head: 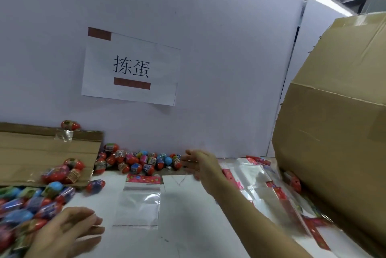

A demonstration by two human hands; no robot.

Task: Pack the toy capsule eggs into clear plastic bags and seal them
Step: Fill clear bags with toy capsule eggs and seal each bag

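We stretch our right hand [198,162], fingers loose and holding nothing, toward the capsule eggs [133,161] just beyond them, our empty left hand [69,230] relaxed beside the clear bag [139,205] lying flat for filling on the desk [188,226].

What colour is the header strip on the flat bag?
Red with a small flower pattern, on the bag; head view.

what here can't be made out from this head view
- Inside of the big brown cardboard box: only its outer wall shows.
- Prints on the small red and blue capsule eggs: too small, blurred.
- Left hand: wrist cut by the bottom edge.
- Right hand: fingers motion-blurred.
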